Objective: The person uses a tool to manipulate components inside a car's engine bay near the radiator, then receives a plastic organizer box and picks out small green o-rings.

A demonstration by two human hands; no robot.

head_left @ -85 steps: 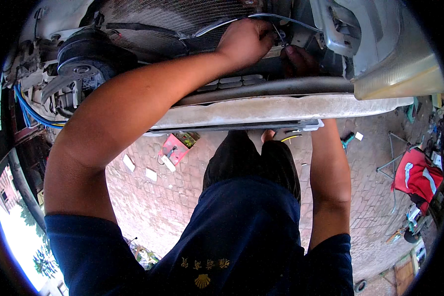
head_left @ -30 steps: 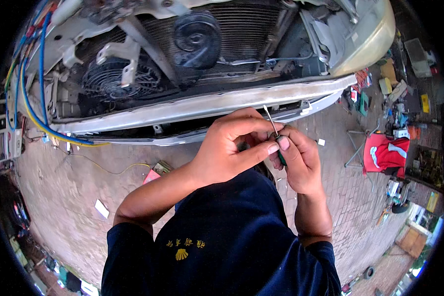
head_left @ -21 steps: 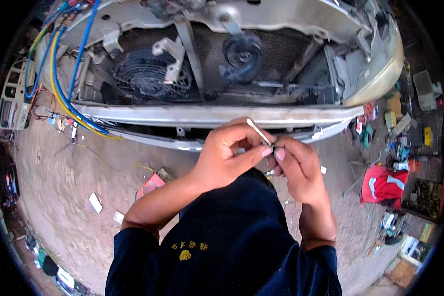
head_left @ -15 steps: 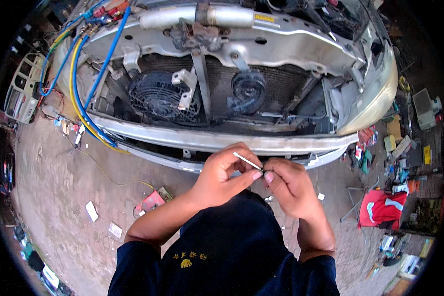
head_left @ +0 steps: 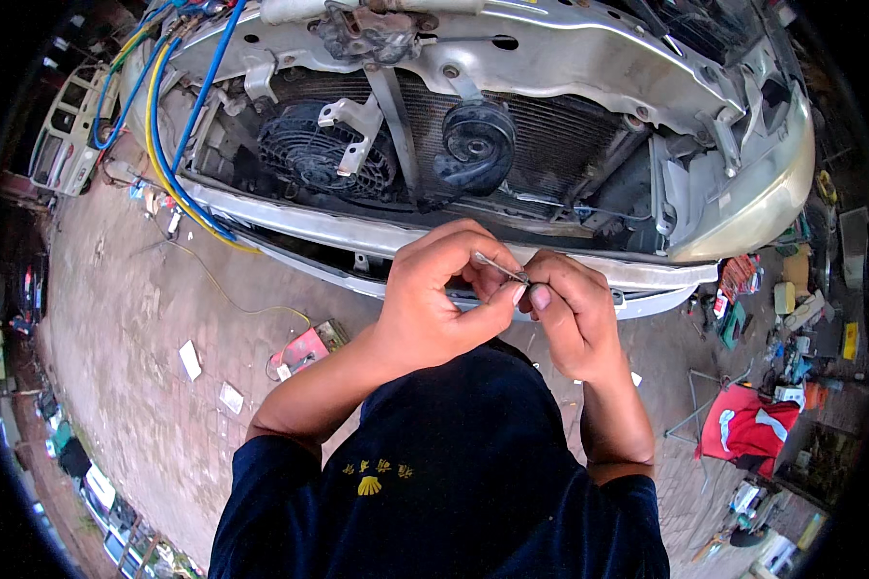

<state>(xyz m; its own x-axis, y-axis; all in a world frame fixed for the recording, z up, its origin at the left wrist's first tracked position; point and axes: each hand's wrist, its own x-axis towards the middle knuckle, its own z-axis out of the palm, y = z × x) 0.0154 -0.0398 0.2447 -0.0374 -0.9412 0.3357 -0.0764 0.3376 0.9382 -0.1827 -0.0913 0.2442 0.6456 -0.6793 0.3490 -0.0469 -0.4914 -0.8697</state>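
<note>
My left hand (head_left: 444, 289) is closed in a pinch on a thin, pale silvery rod (head_left: 495, 263), its free end pointing up and left. Against it, my right hand (head_left: 574, 314) is pinched too, its thumb and forefinger at a tiny dark piece (head_left: 529, 283) by the rod's lower end. Whether that piece is joined to the rod is too small to tell. Both hands hover in front of the silver bumper beam (head_left: 348, 229) of a car with its front stripped. Behind it sit a dark round fan (head_left: 323, 154) and a black snail-shaped horn (head_left: 476, 145).
Blue and yellow hoses (head_left: 161, 154) hang over the car's left side. A headlamp (head_left: 763, 207) juts out at the right. On the floor lie a red box-like device (head_left: 301, 353) with a cable and paper scraps (head_left: 190, 360). A red cloth (head_left: 743, 425) and clutter fill the right.
Both hands have risen slightly in the picture, still together. The rod has turned a little in the left fingers. The car appears shifted upward as the view moved.
</note>
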